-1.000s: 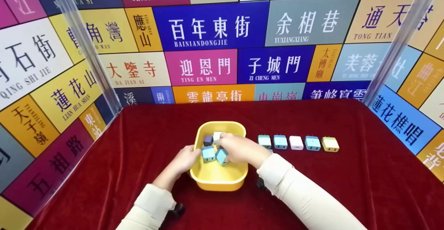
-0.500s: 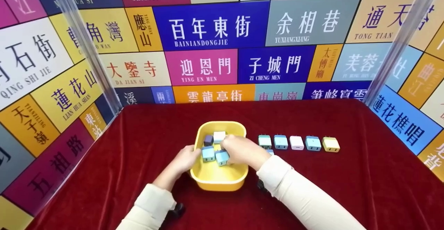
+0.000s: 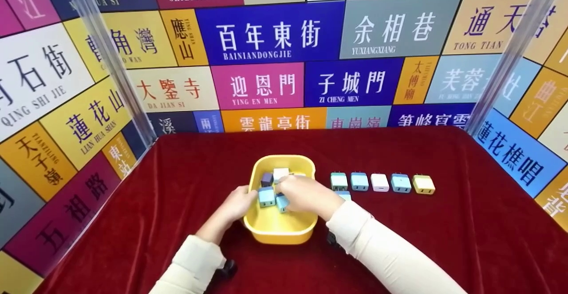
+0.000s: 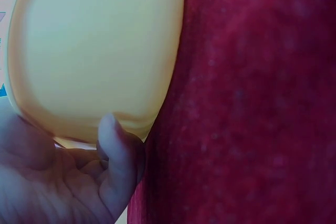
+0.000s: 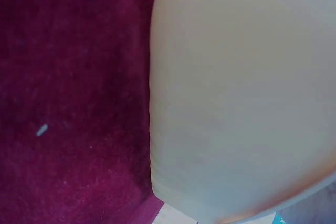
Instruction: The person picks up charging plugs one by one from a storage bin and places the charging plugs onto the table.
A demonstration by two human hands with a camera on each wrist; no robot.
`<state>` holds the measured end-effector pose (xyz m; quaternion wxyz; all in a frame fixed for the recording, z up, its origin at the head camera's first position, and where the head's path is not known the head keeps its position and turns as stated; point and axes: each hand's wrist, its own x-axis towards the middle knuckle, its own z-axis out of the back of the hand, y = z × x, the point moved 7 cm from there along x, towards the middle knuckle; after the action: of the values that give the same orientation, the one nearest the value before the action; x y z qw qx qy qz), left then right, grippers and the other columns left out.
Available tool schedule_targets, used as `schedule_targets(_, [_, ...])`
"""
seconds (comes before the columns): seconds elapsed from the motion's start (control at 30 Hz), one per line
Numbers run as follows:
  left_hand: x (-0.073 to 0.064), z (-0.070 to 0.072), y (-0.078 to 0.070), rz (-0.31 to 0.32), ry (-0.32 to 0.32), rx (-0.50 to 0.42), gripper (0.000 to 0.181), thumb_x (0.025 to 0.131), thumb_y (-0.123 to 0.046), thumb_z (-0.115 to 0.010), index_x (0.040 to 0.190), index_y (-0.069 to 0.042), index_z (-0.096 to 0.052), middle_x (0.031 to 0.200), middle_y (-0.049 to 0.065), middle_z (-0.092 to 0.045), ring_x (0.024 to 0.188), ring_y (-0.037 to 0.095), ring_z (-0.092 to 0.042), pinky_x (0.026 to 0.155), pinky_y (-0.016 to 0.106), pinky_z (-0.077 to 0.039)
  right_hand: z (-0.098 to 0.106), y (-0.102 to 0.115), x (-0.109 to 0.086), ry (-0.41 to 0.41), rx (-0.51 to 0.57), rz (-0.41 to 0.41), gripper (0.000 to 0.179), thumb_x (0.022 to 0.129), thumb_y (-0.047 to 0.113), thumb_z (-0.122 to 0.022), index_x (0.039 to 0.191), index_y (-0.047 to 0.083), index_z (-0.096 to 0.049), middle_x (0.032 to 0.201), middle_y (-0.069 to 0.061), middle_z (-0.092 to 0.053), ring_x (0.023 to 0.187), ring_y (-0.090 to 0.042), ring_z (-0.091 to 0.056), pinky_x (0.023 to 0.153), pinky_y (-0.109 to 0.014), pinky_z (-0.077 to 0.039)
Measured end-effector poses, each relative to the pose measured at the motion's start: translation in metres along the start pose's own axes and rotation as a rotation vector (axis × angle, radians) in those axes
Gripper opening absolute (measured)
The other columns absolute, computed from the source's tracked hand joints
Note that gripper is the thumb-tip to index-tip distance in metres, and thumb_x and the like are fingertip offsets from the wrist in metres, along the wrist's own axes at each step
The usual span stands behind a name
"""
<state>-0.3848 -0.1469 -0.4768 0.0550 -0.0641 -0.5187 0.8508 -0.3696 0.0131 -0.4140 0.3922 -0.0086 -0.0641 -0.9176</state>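
Partway along, by the look of it: six plug chargers out on the worktop (image 3: 466,241) right of the yellow tub (image 3: 279,238), at least four left inside.
The left hand (image 3: 238,201) grips the tub's left wall at the rim; the right hand (image 3: 304,192) reaches in over the tub's right side, and whether its grip has closed on the half-hidden blue charger (image 3: 281,204) cannot be told. Also left in the tub: a second blue charger (image 3: 266,197) by its left wall, a dark charger (image 3: 266,179) behind that, a white charger (image 3: 280,174) towards the far end; the hand may hide more. Out already, right of the tub: a row of five chargers (image 3: 379,182), plus a sixth charger (image 3: 344,195), partly covered, before the end nearest the tub.
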Motion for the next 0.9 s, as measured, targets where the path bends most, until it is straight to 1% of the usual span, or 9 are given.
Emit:
schedule_targets(0.03, [0.000, 0.000, 0.000, 0.003, -0.003, 0.000, 0.035, 0.105, -0.018, -0.045, 0.115, 0.004, -0.070, 0.087, 0.013, -0.073, 0.072, 0.021, -0.074, 0.063, 0.035, -0.063, 0.000, 0.000, 0.000, -0.003, -0.002, 0.003, 0.023, 0.086, 0.013, -0.088, 0.106, 0.008, -0.078, 0.099, -0.004, -0.070, 0.083, -0.020, -0.061, 0.082, -0.037, -0.058])
schedule_targets(0.07, [-0.008, 0.001, -0.011, 0.033, -0.015, 0.012, 0.035, 0.104, -0.016, -0.044, 0.115, 0.005, -0.069, 0.087, 0.015, -0.073, 0.073, 0.023, -0.074, 0.065, 0.036, -0.063, -0.001, 0.000, 0.000, -0.004, -0.001, 0.004, 0.022, 0.086, 0.012, -0.088, 0.105, 0.009, -0.078, 0.098, -0.003, -0.070, 0.083, -0.020, -0.061, 0.082, -0.037, -0.058])
schedule_targets(0.1, [-0.008, 0.001, -0.012, 0.031, -0.020, 0.016, 0.034, 0.104, -0.016, -0.044, 0.115, 0.005, -0.070, 0.088, 0.015, -0.073, 0.074, 0.023, -0.074, 0.065, 0.037, -0.063, -0.001, 0.000, 0.000, -0.003, 0.003, 0.002, 0.021, 0.085, 0.012, -0.088, 0.104, 0.009, -0.078, 0.096, -0.003, -0.070, 0.082, -0.020, -0.062, 0.081, -0.036, -0.058])
schedule_targets(0.3, [-0.008, 0.001, -0.012, 0.026, -0.042, 0.032, 0.033, 0.104, -0.015, -0.046, 0.114, 0.004, -0.071, 0.089, 0.014, -0.074, 0.076, 0.022, -0.073, 0.068, 0.037, -0.063, -0.003, -0.001, -0.003, 0.037, 0.035, -0.022, 0.021, 0.083, 0.011, -0.089, 0.098, 0.011, -0.074, 0.084, 0.002, -0.064, 0.076, -0.017, -0.057, 0.074, -0.033, -0.054])
schedule_targets(0.5, [-0.008, 0.001, -0.009, 0.044, -0.040, 0.022, 0.033, 0.104, -0.015, -0.045, 0.113, 0.004, -0.070, 0.087, 0.014, -0.073, 0.072, 0.022, -0.073, 0.064, 0.035, -0.062, -0.002, 0.002, -0.006, 0.049, 0.043, 0.018, 0.022, 0.082, 0.016, -0.092, 0.092, 0.011, -0.073, 0.078, 0.003, -0.062, 0.070, -0.015, -0.051, 0.068, -0.031, -0.050])
schedule_targets(0.6, [-0.007, 0.000, -0.009, 0.038, -0.039, 0.023, 0.033, 0.103, -0.015, -0.045, 0.112, 0.004, -0.070, 0.086, 0.014, -0.073, 0.071, 0.021, -0.072, 0.063, 0.035, -0.062, 0.000, 0.003, -0.008, 0.049, 0.028, 0.035, 0.023, 0.081, 0.016, -0.091, 0.096, 0.010, -0.076, 0.084, 0.002, -0.068, 0.072, -0.015, -0.055, 0.070, -0.031, -0.053])
schedule_targets(0.73, [-0.007, 0.000, -0.008, 0.026, -0.041, 0.018, 0.032, 0.103, -0.015, -0.046, 0.112, 0.004, -0.071, 0.088, 0.014, -0.073, 0.074, 0.021, -0.071, 0.066, 0.035, -0.062, 0.006, 0.005, -0.010, 0.045, 0.017, 0.040, 0.028, 0.082, 0.016, -0.089, 0.107, 0.008, -0.079, 0.099, -0.001, -0.076, 0.082, -0.016, -0.064, 0.079, -0.033, -0.059])
schedule_targets(0.9, [-0.008, 0.000, -0.008, 0.028, -0.042, 0.013, 0.034, 0.104, -0.015, -0.045, 0.116, 0.005, -0.070, 0.091, 0.014, -0.074, 0.076, 0.022, -0.073, 0.067, 0.037, -0.063, 0.019, 0.005, -0.013, 0.037, 0.038, 0.029, 0.032, 0.085, 0.018, -0.089, 0.113, 0.008, -0.080, 0.110, -0.003, -0.078, 0.093, -0.017, -0.069, 0.088, -0.036, -0.061])
